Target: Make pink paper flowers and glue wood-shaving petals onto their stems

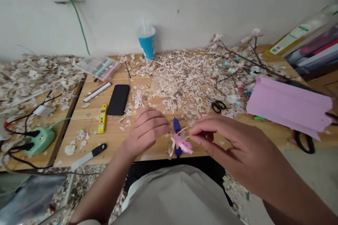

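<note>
A small pink paper flower (182, 144) with pale thin strips hangs between my hands, near the table's front edge. My left hand (149, 128) has its fingers curled together, their tips at the flower's left side; the thumb is mostly hidden. My right hand (229, 139) pinches the end of a thin pale strip (183, 130) at the flower's upper right. Behind the flower lies a dark blue pen-like tool (176, 125), partly covered. Black-handled scissors (218, 106) rest beyond my right hand, with pink paper (287, 103) farther right.
Paper scraps (182, 74) cover the back of the wooden table. A blue cup (146, 44), a phone (118, 100), a yellow box (102, 119) and a utility knife (88, 156) stand or lie leftward. Flowering branches (248, 58) are at back right; a green power strip (41, 140) lies left.
</note>
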`<state>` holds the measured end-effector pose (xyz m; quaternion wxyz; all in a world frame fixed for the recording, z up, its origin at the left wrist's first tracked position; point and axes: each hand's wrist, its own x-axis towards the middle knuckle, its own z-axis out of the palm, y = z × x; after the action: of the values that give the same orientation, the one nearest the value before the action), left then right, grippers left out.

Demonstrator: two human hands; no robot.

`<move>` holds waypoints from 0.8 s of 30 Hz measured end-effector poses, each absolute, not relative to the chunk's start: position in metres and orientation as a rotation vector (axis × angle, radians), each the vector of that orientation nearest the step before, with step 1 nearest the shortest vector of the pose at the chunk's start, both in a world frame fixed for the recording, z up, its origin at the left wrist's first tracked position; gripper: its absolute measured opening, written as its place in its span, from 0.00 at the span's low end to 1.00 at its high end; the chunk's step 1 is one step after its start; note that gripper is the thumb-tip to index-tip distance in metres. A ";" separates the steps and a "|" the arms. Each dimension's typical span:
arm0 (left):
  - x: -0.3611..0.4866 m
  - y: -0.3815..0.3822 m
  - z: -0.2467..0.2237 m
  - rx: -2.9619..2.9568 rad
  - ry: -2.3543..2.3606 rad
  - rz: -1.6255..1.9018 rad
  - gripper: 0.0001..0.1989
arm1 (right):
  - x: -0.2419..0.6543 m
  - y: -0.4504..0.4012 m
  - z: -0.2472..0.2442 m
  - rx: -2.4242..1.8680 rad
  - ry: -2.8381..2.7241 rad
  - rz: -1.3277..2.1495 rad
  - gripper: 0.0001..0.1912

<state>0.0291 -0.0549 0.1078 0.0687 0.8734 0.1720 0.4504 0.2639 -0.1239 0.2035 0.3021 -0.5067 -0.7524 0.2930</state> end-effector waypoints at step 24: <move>0.039 -0.053 0.107 2.505 0.405 1.340 0.12 | 0.264 -0.120 0.204 -1.336 -2.131 0.865 0.04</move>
<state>0.0393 -0.0533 0.1065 0.1355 0.8649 0.1397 0.4626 0.2636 -0.1196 0.2037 0.2387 -0.4878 -0.7780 0.3157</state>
